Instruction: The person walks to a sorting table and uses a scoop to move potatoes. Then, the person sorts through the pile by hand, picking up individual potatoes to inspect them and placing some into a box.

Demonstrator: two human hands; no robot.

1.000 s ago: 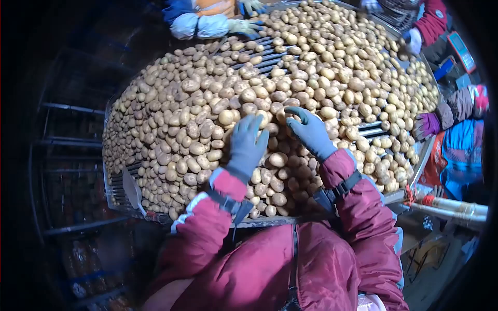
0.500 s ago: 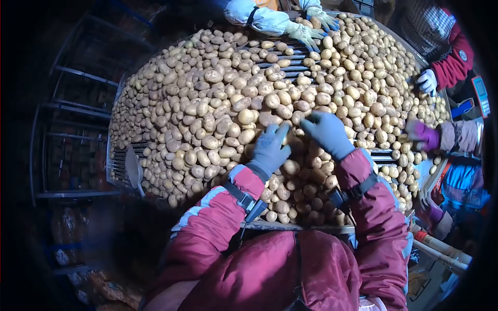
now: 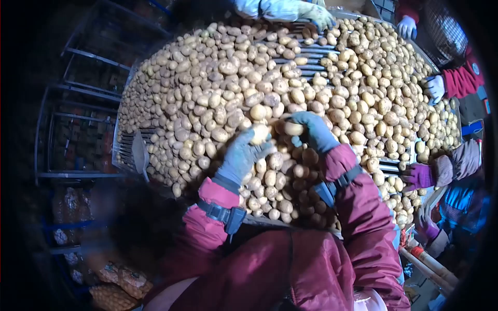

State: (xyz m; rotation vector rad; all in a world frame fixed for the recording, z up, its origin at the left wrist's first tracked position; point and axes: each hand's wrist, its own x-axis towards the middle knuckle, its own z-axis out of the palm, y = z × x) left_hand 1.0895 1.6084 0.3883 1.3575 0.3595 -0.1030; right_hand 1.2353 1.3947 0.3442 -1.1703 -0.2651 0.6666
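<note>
A wide heap of potatoes (image 3: 207,114) covers the sorting table before me. My left hand (image 3: 239,155), in a grey-blue glove, is closed on a pale potato (image 3: 260,133) near its fingertips. Just to its right, my right hand (image 3: 316,132), gloved alike, has its fingers curled around another potato (image 3: 293,129). Both hands are low over the pile, a short gap apart. More potatoes lie in shadow below them, between my forearms.
Metal rollers (image 3: 306,59) show through the heap at the back, and more slats (image 3: 137,140) at left beside a pale flap (image 3: 140,153). Co-workers' gloved hands reach in: a pale glove (image 3: 320,18), a white glove (image 3: 434,88), a purple glove (image 3: 417,176). Filled net sacks (image 3: 114,298) lie lower left.
My hands have turned, and a potato now shows in each. The far co-worker's arm has drawn back, baring more rollers. The view has shifted slightly.
</note>
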